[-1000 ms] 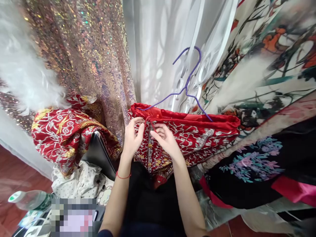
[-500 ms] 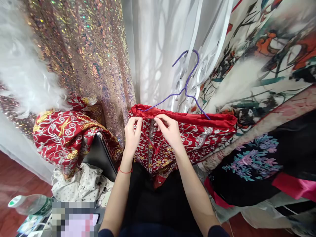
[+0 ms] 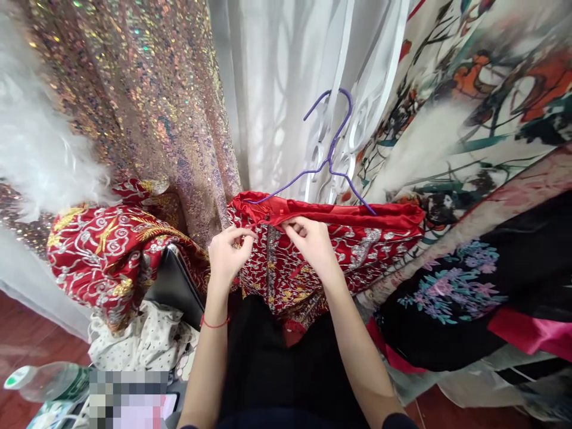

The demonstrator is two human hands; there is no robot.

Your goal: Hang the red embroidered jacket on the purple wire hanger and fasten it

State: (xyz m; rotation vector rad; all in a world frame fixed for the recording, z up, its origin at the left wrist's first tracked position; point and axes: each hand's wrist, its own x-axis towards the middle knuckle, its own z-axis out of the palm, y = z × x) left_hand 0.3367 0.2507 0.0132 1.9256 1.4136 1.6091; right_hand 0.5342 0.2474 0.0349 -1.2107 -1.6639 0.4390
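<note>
A red skirt with silver and gold embroidery hangs before me, its plain red waistband spread over a purple wire hanger. Thumb and finger of my right hand pinch the waistband's edge close to the centre seam, where the cloth is gathered. My left hand is closed in a pinch just left of that seam, in front of the embroidered cloth. Whatever lies between its fingertips is too small to make out. A thin red bracelet circles my left wrist.
Another red embroidered piece lies at left beside a dark panel. Sequined cloth and white feathers hang behind it. A plastic bottle lies lower left. A black flowered garment hangs at right.
My left hand has dropped slightly and moved left, away from the waistband. My right hand has lowered a little, and the waistband's edge now bunches toward its fingers. The view has shifted slightly.
</note>
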